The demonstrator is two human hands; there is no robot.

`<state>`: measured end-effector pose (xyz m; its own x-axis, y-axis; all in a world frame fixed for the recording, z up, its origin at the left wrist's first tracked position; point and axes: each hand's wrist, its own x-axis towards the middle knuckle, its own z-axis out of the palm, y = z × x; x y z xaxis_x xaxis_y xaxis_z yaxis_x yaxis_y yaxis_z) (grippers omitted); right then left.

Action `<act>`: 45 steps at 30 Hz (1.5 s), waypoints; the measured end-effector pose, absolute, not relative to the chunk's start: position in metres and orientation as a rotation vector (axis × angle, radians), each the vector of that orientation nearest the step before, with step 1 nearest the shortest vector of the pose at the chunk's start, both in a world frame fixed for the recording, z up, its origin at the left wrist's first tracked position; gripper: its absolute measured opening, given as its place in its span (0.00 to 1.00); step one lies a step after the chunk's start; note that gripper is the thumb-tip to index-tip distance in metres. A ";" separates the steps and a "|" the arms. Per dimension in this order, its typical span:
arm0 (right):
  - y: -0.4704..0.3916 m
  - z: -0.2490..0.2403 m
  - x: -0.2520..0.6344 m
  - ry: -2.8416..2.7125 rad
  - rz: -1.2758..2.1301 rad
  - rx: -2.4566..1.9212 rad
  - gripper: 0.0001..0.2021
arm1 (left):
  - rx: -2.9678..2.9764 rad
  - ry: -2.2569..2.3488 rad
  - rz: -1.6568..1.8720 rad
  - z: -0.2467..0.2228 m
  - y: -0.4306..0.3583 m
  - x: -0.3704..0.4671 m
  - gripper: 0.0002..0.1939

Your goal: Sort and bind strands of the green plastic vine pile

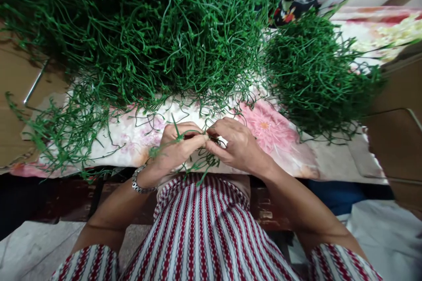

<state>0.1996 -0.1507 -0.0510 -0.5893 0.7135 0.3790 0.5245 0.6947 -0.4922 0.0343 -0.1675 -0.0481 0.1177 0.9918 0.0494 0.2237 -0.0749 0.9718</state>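
My left hand and my right hand meet fingertip to fingertip just above the flowered cloth. Both are closed in a pinch. Between them runs a thin green plastic-looking stem, which sticks out past my left fingers. More thin green strands dangle below the fingertips. The exact joint under the fingers is hidden. Beyond my hands rises a big heap of green stems with small branched tips.
A smaller pile of green stems lies to the right, and loose stems spread at the left. The flowered cloth covers the table. A metal rod lies on cardboard at far left. Cardboard boxes stand at right.
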 end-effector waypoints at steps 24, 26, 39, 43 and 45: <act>-0.159 -0.063 0.191 -2.263 0.703 -0.958 0.15 | 1.333 1.172 1.153 -0.067 -0.172 0.031 0.04; -0.158 -0.063 0.191 -2.229 0.794 -0.906 0.15 | 1.282 1.119 1.140 -0.066 -0.172 0.032 0.04; -0.166 -0.077 0.186 -2.075 0.796 -0.843 0.12 | 0.552 0.764 1.172 -0.062 -0.168 0.045 0.06; -0.159 -0.074 0.191 -2.279 0.686 -0.667 0.10 | 0.608 0.866 1.084 -0.057 -0.166 0.042 0.08; -0.154 -0.072 0.194 -2.362 0.727 -0.567 0.11 | 0.630 0.887 1.037 -0.055 -0.166 0.041 0.09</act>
